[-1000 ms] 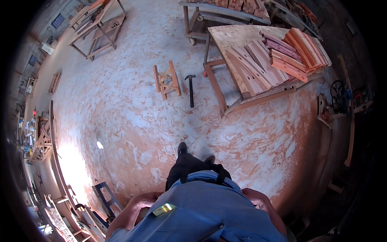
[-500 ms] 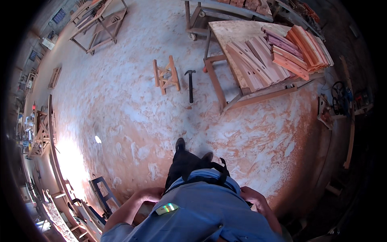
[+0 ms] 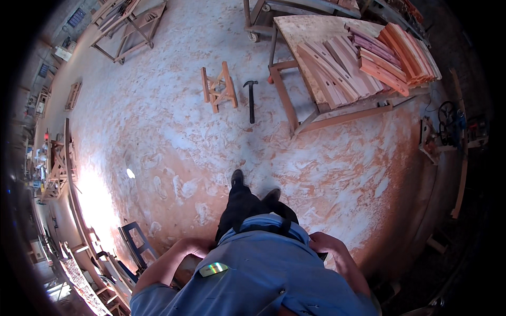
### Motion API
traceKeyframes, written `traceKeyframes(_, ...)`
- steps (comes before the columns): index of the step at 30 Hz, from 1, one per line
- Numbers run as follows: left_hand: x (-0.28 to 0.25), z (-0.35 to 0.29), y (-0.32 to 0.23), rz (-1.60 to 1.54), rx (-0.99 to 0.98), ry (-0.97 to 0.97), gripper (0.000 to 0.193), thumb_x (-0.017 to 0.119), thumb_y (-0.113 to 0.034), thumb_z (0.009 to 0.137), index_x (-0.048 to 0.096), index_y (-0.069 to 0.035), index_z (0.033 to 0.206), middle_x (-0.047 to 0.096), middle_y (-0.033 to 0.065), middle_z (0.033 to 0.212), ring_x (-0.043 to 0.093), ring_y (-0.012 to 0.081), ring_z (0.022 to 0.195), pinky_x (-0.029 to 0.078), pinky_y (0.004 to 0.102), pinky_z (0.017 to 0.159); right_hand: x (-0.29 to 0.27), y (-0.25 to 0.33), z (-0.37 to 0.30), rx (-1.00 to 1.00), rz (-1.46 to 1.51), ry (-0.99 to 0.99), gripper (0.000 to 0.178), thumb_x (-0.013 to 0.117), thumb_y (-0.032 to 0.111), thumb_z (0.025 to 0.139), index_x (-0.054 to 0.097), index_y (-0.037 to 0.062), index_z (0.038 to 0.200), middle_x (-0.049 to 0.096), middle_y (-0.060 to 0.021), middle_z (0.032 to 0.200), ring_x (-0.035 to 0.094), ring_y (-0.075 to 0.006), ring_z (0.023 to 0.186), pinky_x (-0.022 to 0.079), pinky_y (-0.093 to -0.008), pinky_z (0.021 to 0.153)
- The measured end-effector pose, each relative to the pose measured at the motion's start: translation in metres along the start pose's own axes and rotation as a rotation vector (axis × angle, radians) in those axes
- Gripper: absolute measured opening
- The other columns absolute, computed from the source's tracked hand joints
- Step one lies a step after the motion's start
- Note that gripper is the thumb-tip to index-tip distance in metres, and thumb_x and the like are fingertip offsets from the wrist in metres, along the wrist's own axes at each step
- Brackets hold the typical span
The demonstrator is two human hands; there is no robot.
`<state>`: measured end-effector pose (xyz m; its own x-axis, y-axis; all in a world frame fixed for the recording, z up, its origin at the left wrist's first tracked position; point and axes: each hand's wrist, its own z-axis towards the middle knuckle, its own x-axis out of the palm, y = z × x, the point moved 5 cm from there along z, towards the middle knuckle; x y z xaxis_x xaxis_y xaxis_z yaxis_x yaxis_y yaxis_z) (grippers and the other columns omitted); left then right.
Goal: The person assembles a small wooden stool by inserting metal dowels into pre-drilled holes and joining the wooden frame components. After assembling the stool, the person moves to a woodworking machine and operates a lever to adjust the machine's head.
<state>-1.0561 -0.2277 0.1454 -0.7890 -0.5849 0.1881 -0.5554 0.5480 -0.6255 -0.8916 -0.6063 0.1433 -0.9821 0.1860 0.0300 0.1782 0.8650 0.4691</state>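
My left hand (image 3: 201, 246) is at the left side of my waist, against the blue shirt (image 3: 253, 268); its fingers are hidden by the cloth. On the other side, my right hand (image 3: 322, 242) rests by my hip at the shirt's hem, its fingers also out of sight. A dark band (image 3: 263, 226) crosses the front of my waist. Ahead of my feet, a claw hammer (image 3: 251, 102) lies on the dusty floor. Just left of it is a small wooden frame (image 3: 219, 87) with crossed braces. Both hands are well apart from these.
To the front right stands a worktable (image 3: 300, 27) bearing stacked wooden slats (image 3: 342, 68). A wheeled rack (image 3: 126, 31) is at the far left. Wooden frames (image 3: 138, 245) lean near my left side. Machinery with a black wheel (image 3: 448, 116) stands at the right.
Floor objects and the table sit slightly higher in view. The dark strap ends that stuck out at my waist no longer do. My right hand has moved slightly up and inward.
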Motion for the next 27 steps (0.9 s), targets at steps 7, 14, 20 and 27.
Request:
traceKeyframes(7, 0.013, 0.023, 0.042, -0.131, -0.125, 0.088, 0.045, 0.063, -0.028, 0.084, 0.061, -0.002, 0.12, 0.067, 0.0168, 0.11, 0.065, 0.0263, 0.099, 0.051, 0.0372, 0.081, -0.005, 0.007, -0.002, -0.034, -0.072, -0.024, 0.045, 0.051, 0.038, 0.09, 0.063, 0.002, 0.114, 0.067, -0.0221, 0.106, 0.064, -0.0322, 0.1, 0.049, -0.0376, 0.087)
traceKeyframes(14, 0.009, 0.027, 0.035, -0.057, -0.06, 0.06, 0.046, 0.065, -0.03, 0.082, 0.062, -0.002, 0.119, 0.067, 0.0178, 0.109, 0.064, 0.0272, 0.101, 0.051, 0.0368, 0.082, -0.005, 0.019, -0.012, -0.071, -0.032, -0.035, 0.046, 0.05, 0.038, 0.09, 0.06, 0.0049, 0.12, 0.065, -0.0226, 0.111, 0.062, -0.0344, 0.106, 0.047, -0.0381, 0.091)
traceKeyframes(20, 0.001, 0.014, 0.005, 0.041, -0.081, 0.113, 0.046, 0.067, -0.027, 0.081, 0.061, -0.003, 0.121, 0.067, 0.0156, 0.111, 0.062, 0.0236, 0.101, 0.05, 0.036, 0.084, -0.001, 0.006, -0.006, -0.138, -0.016, -0.096, 0.04, 0.053, 0.03, 0.087, 0.061, 0.0072, 0.118, 0.069, -0.0168, 0.094, 0.067, -0.0249, 0.084, 0.05, -0.0357, 0.078)
traceKeyframes(27, 0.0, 0.011, -0.001, 0.008, -0.094, 0.125, 0.049, 0.067, -0.024, 0.081, 0.058, -0.002, 0.123, 0.066, 0.014, 0.114, 0.062, 0.0215, 0.1, 0.05, 0.0354, 0.084, 0.0, 0.001, -0.004, -0.128, 0.052, -0.094, 0.039, 0.054, 0.027, 0.086, 0.061, 0.0068, 0.119, 0.069, -0.0139, 0.091, 0.066, -0.0212, 0.08, 0.05, -0.0334, 0.076)
